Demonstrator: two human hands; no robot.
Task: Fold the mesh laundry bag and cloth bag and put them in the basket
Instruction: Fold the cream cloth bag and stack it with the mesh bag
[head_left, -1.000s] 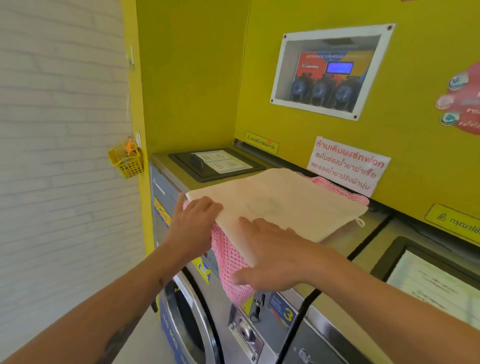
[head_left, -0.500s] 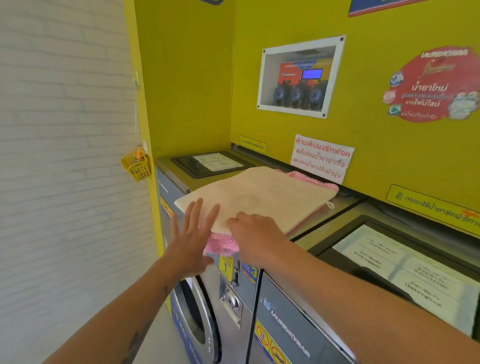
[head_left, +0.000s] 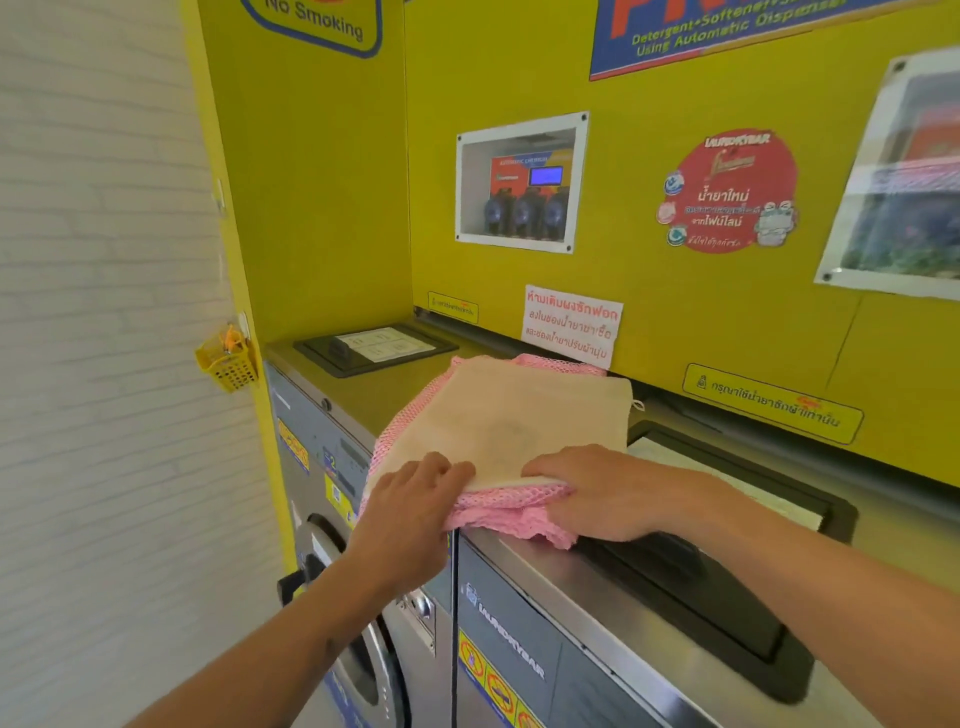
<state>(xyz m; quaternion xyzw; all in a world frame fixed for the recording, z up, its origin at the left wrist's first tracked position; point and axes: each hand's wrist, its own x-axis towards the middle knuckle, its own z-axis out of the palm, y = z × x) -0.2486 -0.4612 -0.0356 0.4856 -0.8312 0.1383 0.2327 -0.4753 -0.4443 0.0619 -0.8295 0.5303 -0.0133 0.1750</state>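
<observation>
Mesh laundry bag (head_left: 511, 512): pink, under the cloth bag (head_left: 511, 423), both stacked on top of the washing machine (head_left: 524, 566), near edge hanging a little over the front.
Left hand (head_left: 410, 512): closed on the near-left corner of the stack, fingers curled over the cloth.
Right hand (head_left: 605, 493): flat, pressing on the near-right edge; pinching or not, cannot tell.
Risk: loose mesh slipping out below the cloth if lifted by one layer only; fold opening.
Edges: front lip of the machine just under the hands; yellow wall (head_left: 649, 322) close behind.
Room: free toward the body and left; task basket not in view, only a small yellow basket (head_left: 228, 364) on the wall.
</observation>
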